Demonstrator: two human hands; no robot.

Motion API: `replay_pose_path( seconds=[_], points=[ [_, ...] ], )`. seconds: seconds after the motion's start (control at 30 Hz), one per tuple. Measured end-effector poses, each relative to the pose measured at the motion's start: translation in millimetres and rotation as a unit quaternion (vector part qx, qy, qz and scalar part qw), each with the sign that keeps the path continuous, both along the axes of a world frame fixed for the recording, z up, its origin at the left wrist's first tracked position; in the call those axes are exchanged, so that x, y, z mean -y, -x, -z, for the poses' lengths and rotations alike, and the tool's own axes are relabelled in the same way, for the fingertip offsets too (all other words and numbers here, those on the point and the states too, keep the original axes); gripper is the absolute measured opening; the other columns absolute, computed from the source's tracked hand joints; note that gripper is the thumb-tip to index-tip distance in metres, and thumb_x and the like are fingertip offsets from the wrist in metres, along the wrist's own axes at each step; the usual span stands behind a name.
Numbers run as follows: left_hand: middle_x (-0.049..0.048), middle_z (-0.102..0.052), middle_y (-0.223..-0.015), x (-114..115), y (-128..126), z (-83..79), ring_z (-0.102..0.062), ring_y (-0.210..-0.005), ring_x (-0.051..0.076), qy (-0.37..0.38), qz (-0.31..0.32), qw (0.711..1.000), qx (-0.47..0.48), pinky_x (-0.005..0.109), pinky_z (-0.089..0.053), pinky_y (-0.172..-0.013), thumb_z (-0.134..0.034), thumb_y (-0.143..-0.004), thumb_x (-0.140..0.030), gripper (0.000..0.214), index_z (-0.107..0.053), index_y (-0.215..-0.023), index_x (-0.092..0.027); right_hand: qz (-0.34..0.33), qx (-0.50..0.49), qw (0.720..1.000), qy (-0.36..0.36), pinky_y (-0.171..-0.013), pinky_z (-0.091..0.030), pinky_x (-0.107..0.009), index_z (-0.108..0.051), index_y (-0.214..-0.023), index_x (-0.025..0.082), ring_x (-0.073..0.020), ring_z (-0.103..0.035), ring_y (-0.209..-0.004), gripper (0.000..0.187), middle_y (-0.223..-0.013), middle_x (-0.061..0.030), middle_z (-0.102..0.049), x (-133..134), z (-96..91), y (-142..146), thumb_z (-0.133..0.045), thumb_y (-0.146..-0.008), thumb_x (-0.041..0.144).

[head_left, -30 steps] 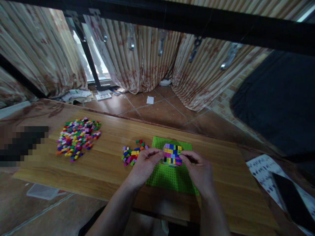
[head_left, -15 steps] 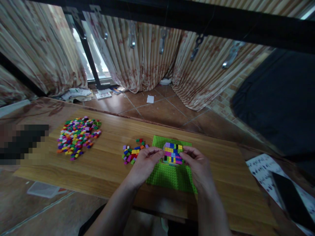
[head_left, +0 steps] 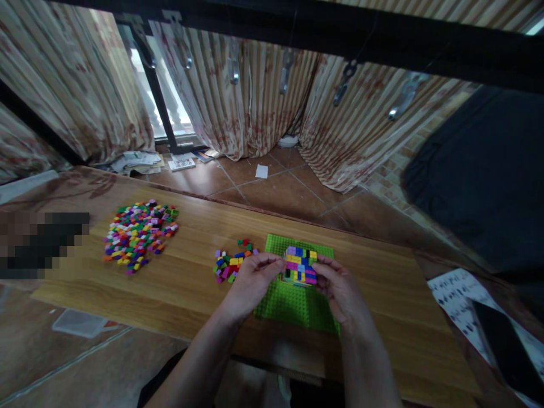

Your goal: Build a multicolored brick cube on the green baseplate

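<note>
We sit at a long brown wooden surface, and on it, right in front of us, lies a bright green square studded plastic baseplate. Well apart from the baseplate, to its left, spreads a wide loose heap of small mixed-colour plastic bricks. Our left hand lies over the baseplate's left edge and our right hand over its right side. Both have their fingertips drawn narrow, pinching opposite sides of the piece between them. Just beside the baseplate's left edge sits a small cluster of mixed-colour bricks. On the baseplate's far half stands a multicoloured flat slab of interlocked plastic bricks, which both hands grip. We judge the slab light and rigid, yet apt to split along its seams. Its smooth sides look slippery, so holding opposite edges low, near the studs, seems safest.
</note>
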State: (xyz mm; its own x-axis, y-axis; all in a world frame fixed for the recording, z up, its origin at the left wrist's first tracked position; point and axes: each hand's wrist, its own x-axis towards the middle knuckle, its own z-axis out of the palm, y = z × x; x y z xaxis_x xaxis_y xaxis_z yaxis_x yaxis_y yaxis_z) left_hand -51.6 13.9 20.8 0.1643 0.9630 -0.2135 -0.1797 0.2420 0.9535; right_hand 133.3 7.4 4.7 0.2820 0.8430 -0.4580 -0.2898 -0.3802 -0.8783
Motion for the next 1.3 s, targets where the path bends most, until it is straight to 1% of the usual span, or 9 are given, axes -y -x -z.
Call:
replay_pose_path(
  seconds=[0.27, 0.43, 0.5, 0.6, 0.67, 0.83, 0.97, 1.1, 1.3],
  points=[
    [-0.0017, -0.061, -0.066, -6.7, 20.4, -7.4, -0.048, -0.063, 0.010, -0.050, -0.032, 0.997, -0.055, 0.023, -0.037, -0.063, -0.066, -0.076, -0.035, 0.021, -0.071, -0.072, -0.015, 0.014, -0.003, 1.000, -0.022, -0.042, -0.032, -0.017, -0.071, -0.089, 0.018, -0.0037, -0.040, -0.043, 0.049, -0.054, 0.0084, -0.055, 3.3, -7.0, -4.0, -0.091, -0.048, 0.035],
    [0.0008, -0.067, -0.072, -15.0, 47.6, 2.0, -0.056, -0.064, 0.012, -0.071, -0.075, 0.984, -0.148, 0.022, -0.041, -0.061, -0.062, -0.079, -0.034, 0.020, -0.068, -0.076, -0.016, 0.099, -0.058, 0.990, -0.085, -0.041, -0.034, -0.015, -0.071, -0.079, 0.016, -0.0012, -0.040, -0.045, 0.042, -0.062, 0.0072, -0.057, 3.5, -14.5, -10.5, -0.091, -0.044, 0.030],
    [0.0029, -0.070, -0.076, -16.6, 57.8, 4.6, -0.060, -0.067, 0.014, -0.073, -0.084, 0.964, -0.243, 0.023, -0.042, -0.063, -0.058, -0.082, -0.030, 0.018, -0.070, -0.082, -0.017, 0.121, -0.065, 0.985, -0.103, -0.041, -0.035, -0.014, -0.071, -0.077, 0.016, -0.0009, -0.040, -0.046, 0.039, -0.063, 0.0068, -0.057, 3.7, -14.4, -10.7, -0.090, -0.045, 0.028],
    [0.0047, -0.073, -0.084, -15.9, 67.9, 2.6, -0.064, -0.073, 0.016, -0.086, -0.082, 0.897, -0.426, 0.026, -0.044, -0.068, -0.054, -0.081, -0.017, 0.019, -0.072, -0.087, -0.018, 0.124, -0.067, 0.984, -0.110, -0.042, -0.036, -0.013, -0.072, -0.077, 0.017, -0.0012, -0.040, -0.046, 0.035, -0.061, 0.0070, -0.055, 4.3, -12.9, -8.3, -0.089, -0.049, 0.027],
    [0.0049, -0.074, -0.088, -14.5, 70.3, 0.1, -0.065, -0.076, 0.017, -0.089, -0.059, 0.869, -0.482, 0.026, -0.044, -0.071, -0.051, -0.080, -0.011, 0.024, -0.073, -0.088, -0.019, 0.122, -0.067, 0.984, -0.112, -0.042, -0.036, -0.012, -0.072, -0.077, 0.017, -0.0013, -0.040, -0.046, 0.033, -0.060, 0.0068, -0.055, 4.7, -12.3, -6.1, -0.088, -0.050, 0.027],
    [0.0033, -0.075, -0.092, -12.4, 66.4, 0.6, -0.065, -0.077, 0.016, -0.097, -0.002, 0.853, -0.512, 0.026, -0.045, -0.072, -0.054, -0.080, -0.009, 0.025, -0.073, -0.090, -0.021, 0.118, -0.064, 0.985, -0.113, -0.041, -0.035, -0.013, -0.072, -0.076, 0.017, -0.0018, -0.040, -0.046, 0.034, -0.060, 0.0066, -0.055, 4.6, -14.1, -2.9, -0.089, -0.048, 0.027],
    [0.0037, -0.073, -0.097, -10.5, 60.8, 2.6, -0.066, -0.086, 0.019, -0.135, 0.018, 0.832, -0.538, 0.028, -0.046, -0.077, -0.057, -0.083, -0.016, 0.017, -0.071, -0.090, -0.022, 0.115, -0.060, 0.985, -0.114, -0.041, -0.036, -0.013, -0.073, -0.076, 0.017, -0.0021, -0.041, -0.046, 0.034, -0.059, 0.0064, -0.055, 4.2, -15.5, -1.7, -0.089, -0.048, 0.028],
    [0.0051, -0.072, -0.101, -7.8, 54.3, 2.6, -0.065, -0.092, 0.021, -0.137, 0.034, 0.798, -0.586, 0.031, -0.045, -0.080, -0.053, -0.086, -0.017, 0.021, -0.071, -0.094, -0.024, 0.102, -0.061, 0.986, -0.114, -0.041, -0.036, -0.013, -0.072, -0.075, 0.017, -0.0027, -0.041, -0.047, 0.033, -0.059, 0.0064, -0.054, 4.3, -14.9, -0.6, -0.089, -0.049, 0.028],
    [0.0093, -0.070, -0.095, -5.9, 45.5, 4.8, -0.063, -0.092, 0.023, -0.160, 0.028, 0.748, -0.644, 0.033, -0.044, -0.084, -0.051, -0.086, -0.017, 0.019, -0.070, -0.091, -0.019, 0.094, -0.062, 0.987, -0.118, -0.043, -0.037, -0.014, -0.073, -0.076, 0.018, -0.0032, -0.041, -0.049, 0.030, -0.060, 0.0060, -0.055, 4.7, -13.7, 1.1, -0.088, -0.052, 0.028]
  ],
)
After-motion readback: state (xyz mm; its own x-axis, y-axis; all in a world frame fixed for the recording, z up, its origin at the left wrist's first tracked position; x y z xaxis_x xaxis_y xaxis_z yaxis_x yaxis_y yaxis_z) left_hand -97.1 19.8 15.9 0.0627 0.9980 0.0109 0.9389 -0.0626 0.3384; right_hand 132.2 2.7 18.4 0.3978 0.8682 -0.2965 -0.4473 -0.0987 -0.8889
